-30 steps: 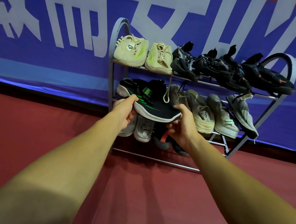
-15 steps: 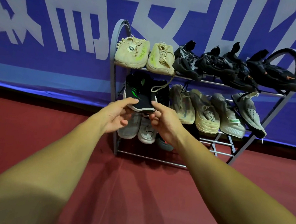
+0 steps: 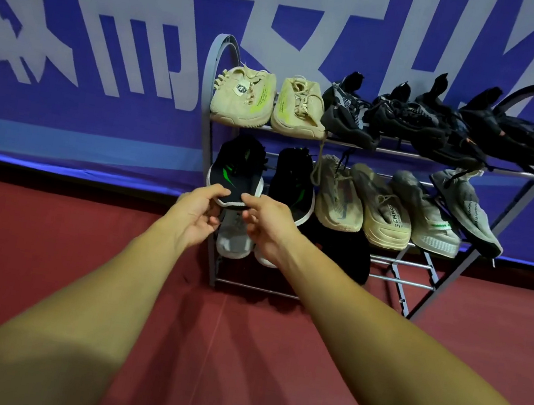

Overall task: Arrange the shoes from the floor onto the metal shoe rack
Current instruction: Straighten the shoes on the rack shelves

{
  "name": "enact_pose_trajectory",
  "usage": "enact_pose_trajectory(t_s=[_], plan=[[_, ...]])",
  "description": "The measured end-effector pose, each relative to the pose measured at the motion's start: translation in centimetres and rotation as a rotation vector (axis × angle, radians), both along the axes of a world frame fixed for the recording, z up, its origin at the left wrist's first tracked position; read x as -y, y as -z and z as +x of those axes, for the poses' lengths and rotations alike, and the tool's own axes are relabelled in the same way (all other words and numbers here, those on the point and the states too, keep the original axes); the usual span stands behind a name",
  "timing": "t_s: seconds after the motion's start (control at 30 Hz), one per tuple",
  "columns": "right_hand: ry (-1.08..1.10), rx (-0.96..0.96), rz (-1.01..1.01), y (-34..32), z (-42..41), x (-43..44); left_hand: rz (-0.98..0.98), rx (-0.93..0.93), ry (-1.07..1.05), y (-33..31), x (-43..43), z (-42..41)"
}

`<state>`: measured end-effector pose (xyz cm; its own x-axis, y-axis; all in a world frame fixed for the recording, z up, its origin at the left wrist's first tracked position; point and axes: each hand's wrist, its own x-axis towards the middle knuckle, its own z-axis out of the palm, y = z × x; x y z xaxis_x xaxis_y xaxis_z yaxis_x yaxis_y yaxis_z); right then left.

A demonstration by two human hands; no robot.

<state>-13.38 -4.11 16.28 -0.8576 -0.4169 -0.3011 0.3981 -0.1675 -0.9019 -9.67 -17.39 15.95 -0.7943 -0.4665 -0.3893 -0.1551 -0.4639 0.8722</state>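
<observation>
1. Your left hand [image 3: 199, 218] gripped the toe of the black sneaker with green stripes [image 3: 235, 170]. The thumb lay on top of the white sole rim and the other fingers curled underneath.
2. Your right hand [image 3: 267, 225] met the same toe from the other side. Its thumb and forefinger were closed on the rim and the remaining fingers curled below. The two hands were just beside each other.
3. That sneaker sat at the left end of the middle shelf of the metal shoe rack [image 3: 208, 89], its toe pointing towards you and tilted down.
4. A second black sneaker [image 3: 292, 185] lay just beside it on the right. Further along the shelf came two beige sneakers [image 3: 339, 196] and two grey sneakers [image 3: 430, 216].
5. The top shelf held a beige pair [image 3: 242, 101] on the left and a row of black shoes [image 3: 409, 123] across to the right end.
6. On the bottom shelf, a grey shoe [image 3: 234, 235] showed between your wrists. The dark shoes [image 3: 344, 252] to its right were too shadowed to tell apart.
7. The rack stood on a red floor [image 3: 79, 243] against a blue banner [image 3: 96, 128] with large white characters.
</observation>
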Motion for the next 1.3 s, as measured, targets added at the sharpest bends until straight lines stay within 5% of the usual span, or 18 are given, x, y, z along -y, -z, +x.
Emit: enact_pose_trajectory(t_s=[0.37,0.9,1.3], plan=[[0.086,0.003,-0.022,2.0,-0.7,1.7,-0.051,0.008,0.016,0.6,-0.1,-0.7],[-0.122,0.0,0.192,0.2,0.0,-0.4,-0.065,0.104,-0.063,2.0,-0.1,-1.3],[-0.111,-0.073,0.245,-1.3,0.5,-6.6,-0.155,0.184,0.147,1.6,-4.1,0.6]])
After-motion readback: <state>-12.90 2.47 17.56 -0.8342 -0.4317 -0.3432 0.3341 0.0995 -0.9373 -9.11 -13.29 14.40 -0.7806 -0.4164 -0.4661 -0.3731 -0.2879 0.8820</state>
